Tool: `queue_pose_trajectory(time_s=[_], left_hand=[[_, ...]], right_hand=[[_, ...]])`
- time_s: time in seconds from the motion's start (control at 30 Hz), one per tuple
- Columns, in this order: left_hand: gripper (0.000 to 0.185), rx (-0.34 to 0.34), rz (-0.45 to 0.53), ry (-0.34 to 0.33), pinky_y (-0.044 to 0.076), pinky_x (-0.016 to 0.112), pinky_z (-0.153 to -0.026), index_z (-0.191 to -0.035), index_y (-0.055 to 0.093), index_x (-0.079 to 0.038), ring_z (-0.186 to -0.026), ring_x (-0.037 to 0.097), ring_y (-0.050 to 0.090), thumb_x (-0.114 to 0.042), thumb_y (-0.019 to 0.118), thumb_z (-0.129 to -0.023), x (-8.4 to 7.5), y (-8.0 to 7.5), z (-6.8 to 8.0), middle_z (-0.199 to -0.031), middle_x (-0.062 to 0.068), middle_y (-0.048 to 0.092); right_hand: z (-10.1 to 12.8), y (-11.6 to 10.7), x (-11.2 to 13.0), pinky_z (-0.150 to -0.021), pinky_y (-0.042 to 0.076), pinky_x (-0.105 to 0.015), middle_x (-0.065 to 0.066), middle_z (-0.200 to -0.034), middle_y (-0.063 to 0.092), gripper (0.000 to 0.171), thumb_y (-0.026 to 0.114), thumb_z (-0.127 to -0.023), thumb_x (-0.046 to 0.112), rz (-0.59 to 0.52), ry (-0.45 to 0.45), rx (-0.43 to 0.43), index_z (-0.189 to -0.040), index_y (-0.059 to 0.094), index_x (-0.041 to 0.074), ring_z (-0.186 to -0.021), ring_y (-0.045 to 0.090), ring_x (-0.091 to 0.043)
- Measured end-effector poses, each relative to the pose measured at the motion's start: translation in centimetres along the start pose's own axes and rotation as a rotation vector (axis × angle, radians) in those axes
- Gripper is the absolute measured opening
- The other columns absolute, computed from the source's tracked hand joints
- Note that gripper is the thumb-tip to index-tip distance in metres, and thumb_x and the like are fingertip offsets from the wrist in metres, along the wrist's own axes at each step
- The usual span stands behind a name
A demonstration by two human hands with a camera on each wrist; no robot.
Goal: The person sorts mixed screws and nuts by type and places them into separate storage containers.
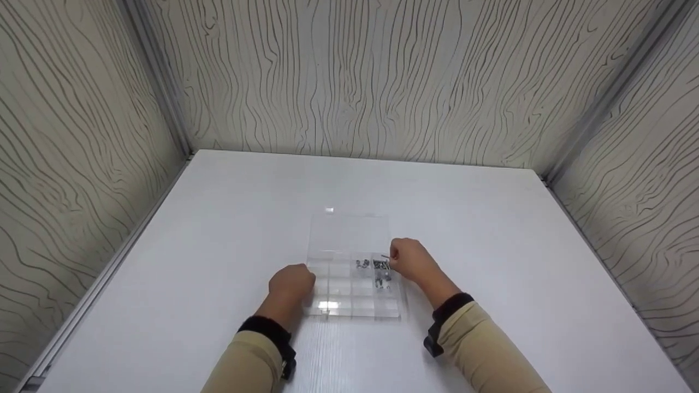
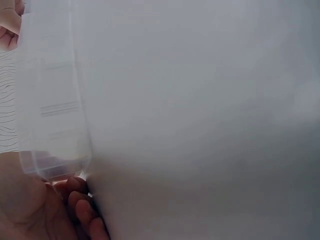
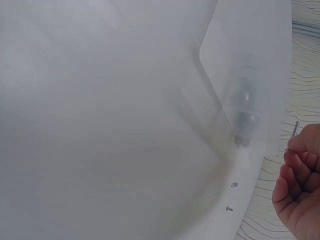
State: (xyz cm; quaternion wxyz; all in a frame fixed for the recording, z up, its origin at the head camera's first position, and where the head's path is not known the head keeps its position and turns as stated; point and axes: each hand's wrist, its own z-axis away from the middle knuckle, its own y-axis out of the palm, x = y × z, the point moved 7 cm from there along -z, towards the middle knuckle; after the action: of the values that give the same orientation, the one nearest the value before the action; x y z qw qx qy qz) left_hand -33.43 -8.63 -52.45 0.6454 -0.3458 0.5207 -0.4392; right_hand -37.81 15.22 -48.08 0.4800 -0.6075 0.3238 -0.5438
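A clear plastic compartment box [image 1: 349, 312] lies on the table with its transparent lid [image 1: 349, 232] folded back toward the wall. My left hand [image 1: 293, 282] grips its left side, fingers curled at the edge in the left wrist view. Above the box's far right corner, my right hand [image 1: 410, 259] pinches a thin metal pin [image 3: 296, 128] between thumb and forefinger; its exact kind is unclear. Dark metal pieces [image 1: 381, 265] fill a compartment beside that hand. Other compartments hold smaller metal pieces [image 1: 362, 263] and a few loose fittings [image 1: 379, 283].
Two tiny metal pieces [image 3: 234, 185] lie on the white table [image 1: 464, 213] in the right wrist view. Wood-grain patterned panels [image 1: 349, 82] rise behind the table and at both sides. Metal rails [image 1: 158, 82] run up the corners.
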Motion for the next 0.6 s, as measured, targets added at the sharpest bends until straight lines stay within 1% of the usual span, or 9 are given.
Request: queue_pose_trajectory(time_s=[0.07,0.13,0.27,0.43,0.6], left_hand=[[0.021,0.002,0.004,-0.004,0.049,0.036,-0.062,-0.076,0.061,-0.007,-0.069,0.019,0.053,-0.018,0.045,-0.084,0.0,0.0,0.0,-0.079,0.007,0.061],[0.019,0.009,-0.013,0.003,0.049,0.036,-0.062,-0.076,0.061,-0.007,-0.07,0.019,0.052,-0.017,0.046,-0.084,0.0,0.1,0.0,-0.079,0.007,0.061],[0.018,0.023,-0.039,0.005,0.049,0.036,-0.063,-0.077,0.061,-0.007,-0.071,0.019,0.053,-0.016,0.047,-0.084,-0.2,0.1,0.1,-0.081,0.007,0.061],[0.018,0.026,-0.037,-0.009,0.049,0.035,-0.063,-0.078,0.062,-0.007,-0.072,0.018,0.053,-0.017,0.048,-0.084,-0.1,0.0,0.1,-0.083,0.007,0.062],[0.025,0.03,-0.036,-0.004,0.049,0.035,-0.064,-0.08,0.064,-0.006,-0.075,0.019,0.055,-0.02,0.044,-0.089,-0.1,0.2,0.1,-0.086,0.007,0.063]], right_hand=[[0.1,0.2,0.3,-0.064,0.046,-0.032,-0.002,-0.072,0.056,0.007,0.064,-0.078,0.009,0.005,-0.023,-0.001,-0.075,0.057,0.008,-0.069,0.051,-0.017],[0.1,0.3,0.4,-0.065,0.047,-0.032,-0.001,-0.072,0.056,0.008,0.064,-0.078,0.009,0.008,-0.041,-0.009,-0.074,0.057,0.008,-0.069,0.052,-0.017],[0.1,0.1,0.3,-0.065,0.047,-0.033,-0.001,-0.071,0.056,0.008,0.063,-0.077,0.006,-0.016,-0.045,-0.027,-0.073,0.057,0.008,-0.069,0.052,-0.018],[-0.2,-0.5,-0.6,-0.066,0.048,-0.033,-0.003,-0.074,0.057,0.006,0.062,-0.079,0.005,-0.047,-0.017,-0.061,-0.076,0.058,0.007,-0.071,0.054,-0.019],[-0.5,-0.8,-2.3,-0.068,0.048,-0.035,-0.007,-0.079,0.059,0.002,0.06,-0.083,0.006,-0.015,0.025,-0.12,-0.082,0.058,0.004,-0.076,0.056,-0.022]])
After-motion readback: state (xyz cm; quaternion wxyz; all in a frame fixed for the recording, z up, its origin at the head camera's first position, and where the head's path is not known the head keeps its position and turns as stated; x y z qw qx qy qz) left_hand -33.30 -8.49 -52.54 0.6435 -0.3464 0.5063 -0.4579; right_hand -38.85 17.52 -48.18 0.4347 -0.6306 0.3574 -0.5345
